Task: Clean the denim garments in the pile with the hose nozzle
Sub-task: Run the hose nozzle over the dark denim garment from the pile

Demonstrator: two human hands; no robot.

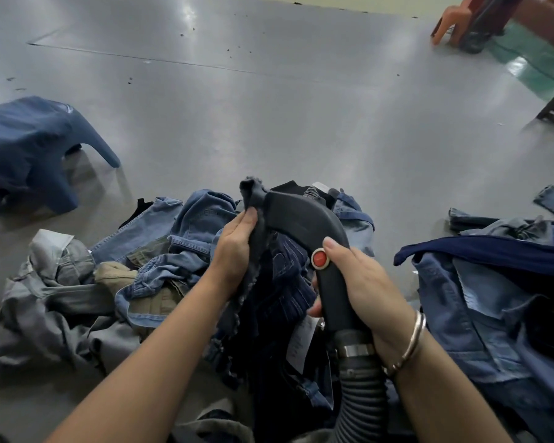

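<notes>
Left hand (234, 254): fingers curled round the frayed edge of a dark denim garment (269, 282), which was held up at the centre near the viewer, above the pile. Right hand (359, 282): wrapped round the black handle of the hose nozzle (301, 219), thumb lying just beside the red button (320, 259); a metal bangle (410, 340) sat on that wrist. Nozzle mouth: pressed against the upper part of the held garment, between the two hands. Ribbed grey hose (362, 398): ran down from the handle toward the lower edge. Pile of denim garments (160, 251): light blue, grey and khaki pieces heaped on the grey tabletop (269, 107), spread left of the hands and beneath them. Second heap of blue denim (493, 298): lay to the right. Single blue piece (29, 145): rested apart at far left. Orange plastic stool (454, 24): stood beyond the tabletop at upper right.
</notes>
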